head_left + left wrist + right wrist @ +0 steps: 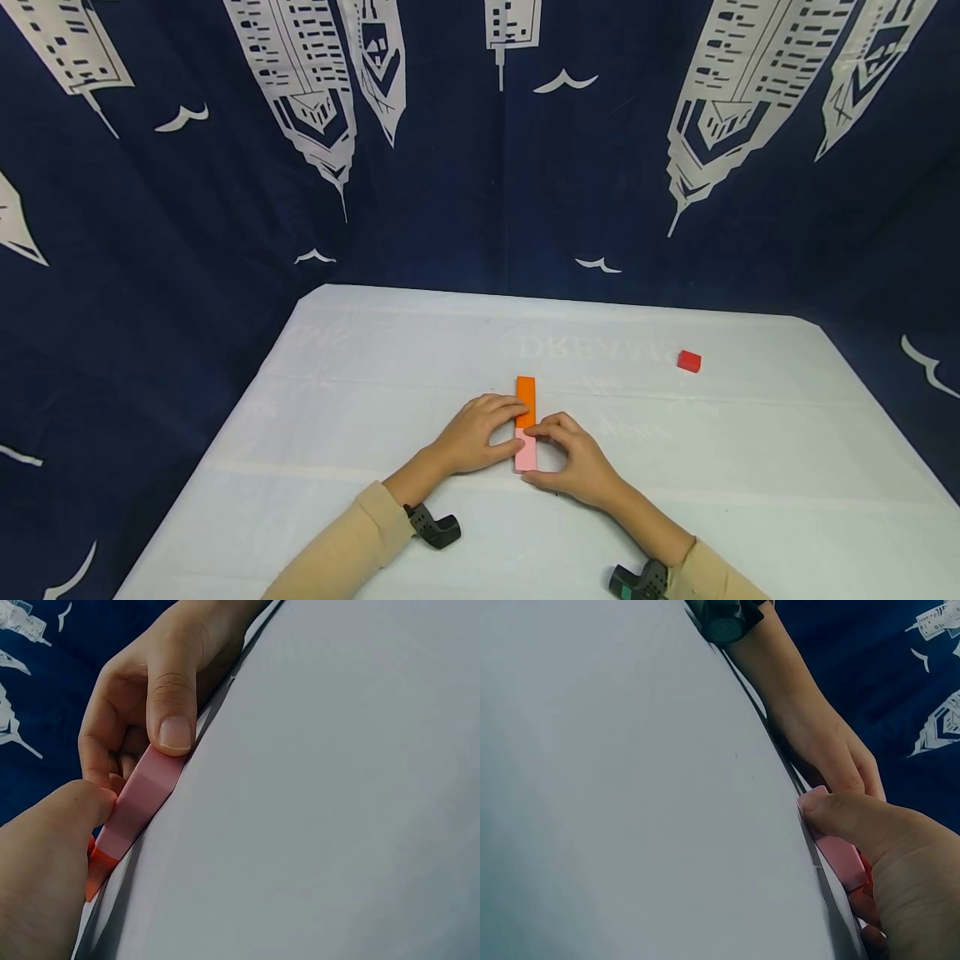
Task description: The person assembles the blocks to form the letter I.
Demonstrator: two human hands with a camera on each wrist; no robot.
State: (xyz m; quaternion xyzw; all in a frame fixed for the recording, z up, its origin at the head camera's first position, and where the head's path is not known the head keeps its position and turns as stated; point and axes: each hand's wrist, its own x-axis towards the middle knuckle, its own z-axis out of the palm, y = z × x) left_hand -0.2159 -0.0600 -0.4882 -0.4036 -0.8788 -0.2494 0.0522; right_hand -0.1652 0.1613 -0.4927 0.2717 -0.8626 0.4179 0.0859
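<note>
On the white table, an orange block [527, 390] and a pink block [526, 457] lie end to end in one straight line. My left hand [474, 435] comes in from the left, with fingertips on the orange block and the thumb at the pink block's left side. From the right, my right hand [581, 465] pinches the pink block, thumb at its near end and forefinger close to the seam. The left wrist view shows that thumb pressed on the pink block's [142, 799] end. In the right wrist view, my fingers partly hide the orange block.
A small red block [689, 361] sits apart toward the table's far right. Behind the white table [337, 358] hangs a dark blue cloth [450, 217] printed with white buildings and birds. Each wrist carries a black camera [435, 527].
</note>
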